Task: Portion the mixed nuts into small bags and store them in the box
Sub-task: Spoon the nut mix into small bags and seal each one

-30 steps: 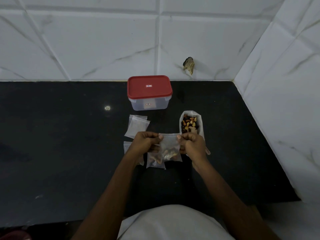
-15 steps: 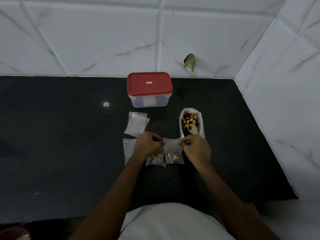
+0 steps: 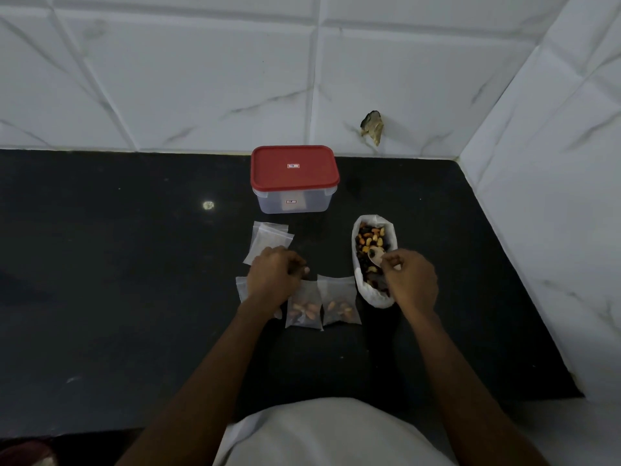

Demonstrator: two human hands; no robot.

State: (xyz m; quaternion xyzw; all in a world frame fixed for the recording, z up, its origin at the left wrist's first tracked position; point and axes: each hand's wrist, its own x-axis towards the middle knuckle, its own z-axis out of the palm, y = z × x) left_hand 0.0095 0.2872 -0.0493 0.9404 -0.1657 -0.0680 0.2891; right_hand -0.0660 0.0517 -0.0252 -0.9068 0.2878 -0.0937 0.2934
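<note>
Two filled small bags (image 3: 304, 309) (image 3: 339, 306) lie side by side on the black counter (image 3: 100, 280), near of the red-lidded box (image 3: 294, 179). Left hand (image 3: 274, 275) curls loosely over empty bags (image 3: 267, 242), grip unclear. Right hand (image 3: 411, 280) pinches the spoon (image 3: 375, 257) in the open nut bag (image 3: 373, 260).

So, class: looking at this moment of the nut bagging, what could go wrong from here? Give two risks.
1. The right hand reaches for the small spoon inside the soft white open bag of mixed nuts; a careless pull might tip it and spill nuts onto the black counter.
2. The left hand overlaps the filled clear small bags; a nudge could shift them, and their seals cannot be confirmed.
</note>
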